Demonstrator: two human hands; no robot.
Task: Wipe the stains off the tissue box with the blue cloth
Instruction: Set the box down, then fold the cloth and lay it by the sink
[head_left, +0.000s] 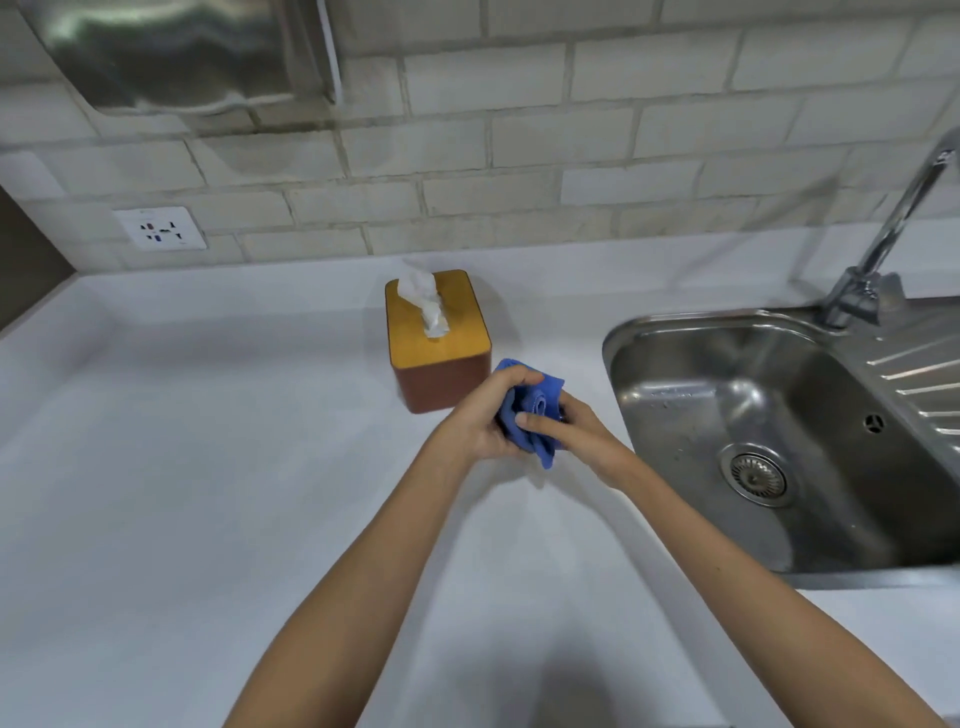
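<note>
The tissue box stands on the white counter, brown-sided with a yellow-orange lid and a white tissue sticking up from its slot. Just in front of it and to its right, both hands hold a bunched blue cloth above the counter. My left hand grips the cloth from the left with fingers curled over it. My right hand holds it from the right, thumb pressed on the fabric. The cloth is close to the box's near right corner; I cannot tell whether they touch.
A steel sink with a drain lies to the right, with a chrome tap behind it. A wall socket sits on the tiled wall at the left. The white counter stretches left and toward me.
</note>
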